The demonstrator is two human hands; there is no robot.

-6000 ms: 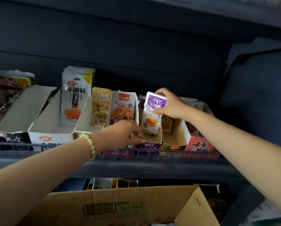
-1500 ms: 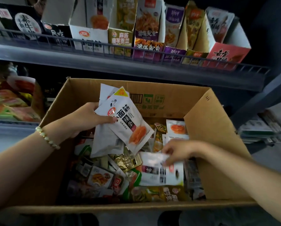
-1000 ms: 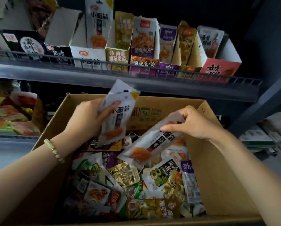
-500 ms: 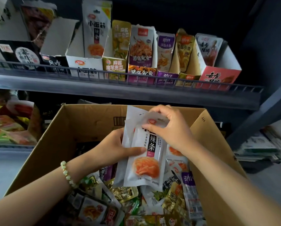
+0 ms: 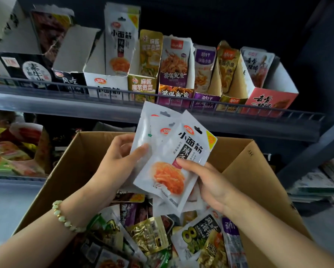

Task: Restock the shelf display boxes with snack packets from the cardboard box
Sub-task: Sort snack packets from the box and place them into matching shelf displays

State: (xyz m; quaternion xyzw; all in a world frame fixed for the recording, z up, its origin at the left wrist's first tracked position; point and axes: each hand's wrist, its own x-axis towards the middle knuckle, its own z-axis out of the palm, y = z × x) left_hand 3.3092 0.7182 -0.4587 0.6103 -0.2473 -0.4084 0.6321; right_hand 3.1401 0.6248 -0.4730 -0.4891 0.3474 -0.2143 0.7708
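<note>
Shelf restock: a person is holding a fanned handful of white snack packets (image 5: 168, 167) above an open cardboard box (image 5: 239, 157), just below the front edge of a dark grey metal shelf (image 5: 65, 107). The left hand (image 5: 115, 165) is gripping the handful from the left, with the thumb lying across the front and the fingers curled behind. The right hand (image 5: 210, 186) is grasping the lower right edge of the front packet, its thumb pressing on the printed face. A bead bracelet (image 5: 65, 219) is sitting on the left wrist.

Below the hands, loose packets (image 5: 148, 235) in many colours are lying heaped inside the box. On the shelf, torn-open display boxes (image 5: 173, 93) are standing side by side behind a low wire rail (image 5: 46, 88), most with packets upright in them. A white display box (image 5: 106, 86) left of centre is showing packets of the same design as those being held.

The shelf's back panel (image 5: 220, 20) is lying in deep shadow. At left, a lower shelf (image 5: 11, 176) is carrying more bagged snacks, blurred. At right, a slanted dark post (image 5: 315, 149) is running down past a stack of papers (image 5: 317, 188).
</note>
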